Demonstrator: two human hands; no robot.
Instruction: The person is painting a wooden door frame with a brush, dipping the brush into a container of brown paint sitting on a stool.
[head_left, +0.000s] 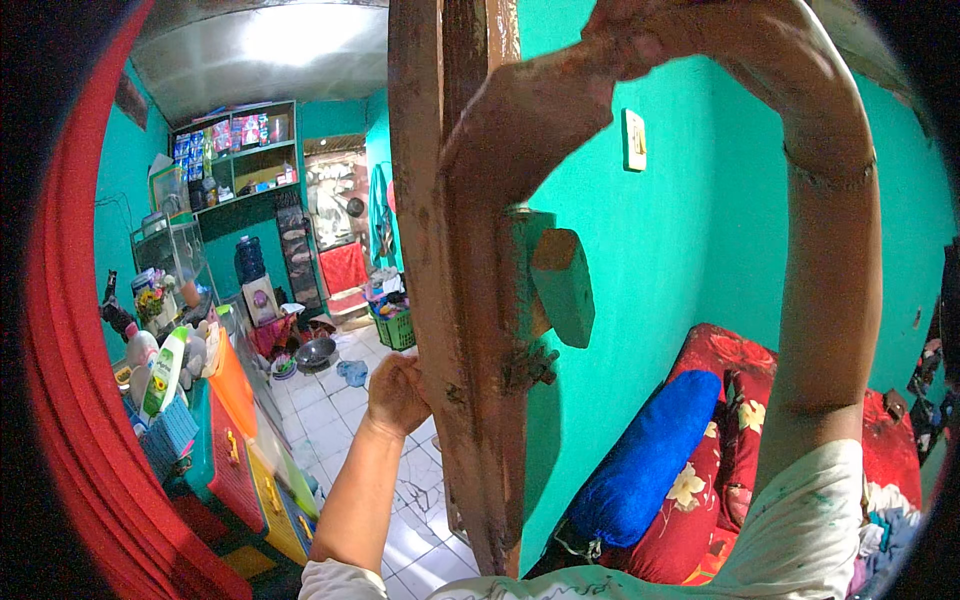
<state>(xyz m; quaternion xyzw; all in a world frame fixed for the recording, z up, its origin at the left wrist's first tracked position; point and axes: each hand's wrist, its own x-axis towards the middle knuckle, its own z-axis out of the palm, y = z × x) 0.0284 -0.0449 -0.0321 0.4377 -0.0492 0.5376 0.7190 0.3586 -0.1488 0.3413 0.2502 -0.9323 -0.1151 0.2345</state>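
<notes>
A tall brown wooden door post (470, 420) stands upright in front of me, its painted surface looking glossy in places. My left hand (397, 392) is closed against the post's left edge, with its fingertips partly hidden there. Raised high, my right arm bends over at the wrist, and my right hand (650, 40) is closed near the top of the post. From it a dark brown shape (535, 125) reaches across to the wood; what it is I cannot make out. Below that, a green wooden block (563, 288) sticks out from the post's right side.
Left of the post, a red curtain (75, 350) hangs beside colourful drawers (235, 450) with bottles on top. Farther back are a shelf (240, 160), a water dispenser (262, 300) and a green basket (394, 328). At right, a blue bolster (650, 455) lies on red floral bedding.
</notes>
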